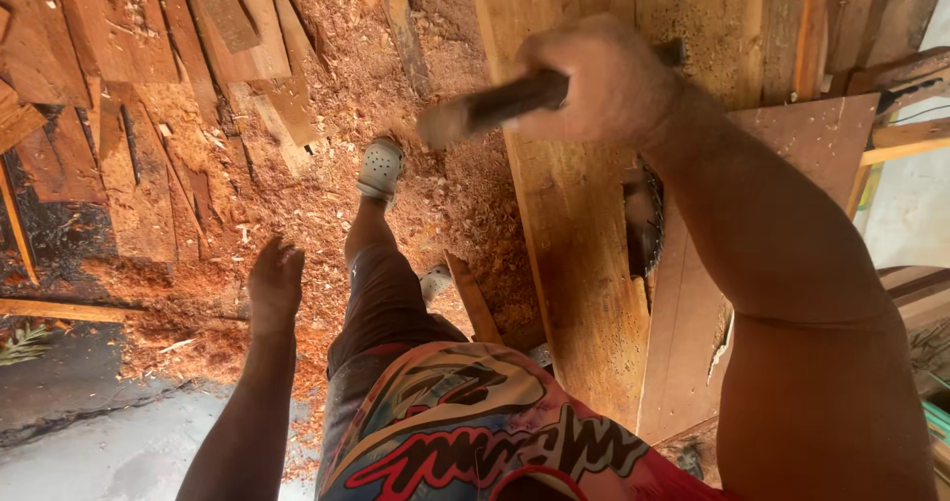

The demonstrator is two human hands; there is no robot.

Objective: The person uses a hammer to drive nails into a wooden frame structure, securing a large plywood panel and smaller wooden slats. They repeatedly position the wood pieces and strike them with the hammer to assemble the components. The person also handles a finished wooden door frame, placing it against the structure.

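Tool (495, 105), dark-handled and motion-blurred, sits in the right hand (604, 81), whose grip is clamped round the handle above the wooden counter (584, 264). What kind of tool it is I cannot tell. A toothed saw blade (648, 229) pokes up through the counter just below that forearm, so in my judgement the arm should stay lifted and clear of it. The left hand (274, 281) hangs free, fingers loosely apart, holding nothing, over the sawdust floor (327, 184). Count: one tool, one blade, two hands, two pale shoes (380, 167), many scrap planks (119, 36).
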